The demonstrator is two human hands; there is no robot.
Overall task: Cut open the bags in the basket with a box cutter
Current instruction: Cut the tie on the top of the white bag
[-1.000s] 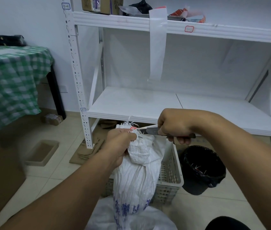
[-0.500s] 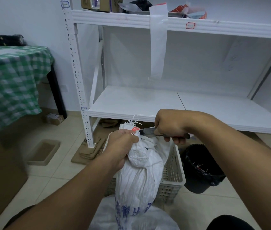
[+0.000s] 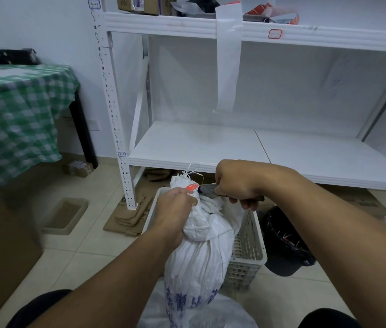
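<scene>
A white woven bag (image 3: 200,254) with blue print stands upright in front of a white plastic basket (image 3: 248,245). My left hand (image 3: 174,207) grips the bag's bunched neck just below a red tag (image 3: 192,187) and the frayed top. My right hand (image 3: 237,183) is closed around a dark box cutter (image 3: 207,188). The cutter's front end lies against the neck next to the red tag, and its blade is hidden there. Another white bag (image 3: 196,313) lies on the floor below.
A white metal shelf unit (image 3: 234,147) stands right behind the basket. A black bin (image 3: 284,242) sits to the basket's right. Flattened cardboard (image 3: 128,216) and a shallow tray (image 3: 65,215) lie on the tiled floor at left, near a table with a green checked cloth (image 3: 14,110).
The box cutter has moved left, closing in on the bag's neck until its tip meets the red tag. My left hand has kept its grip on the neck.
</scene>
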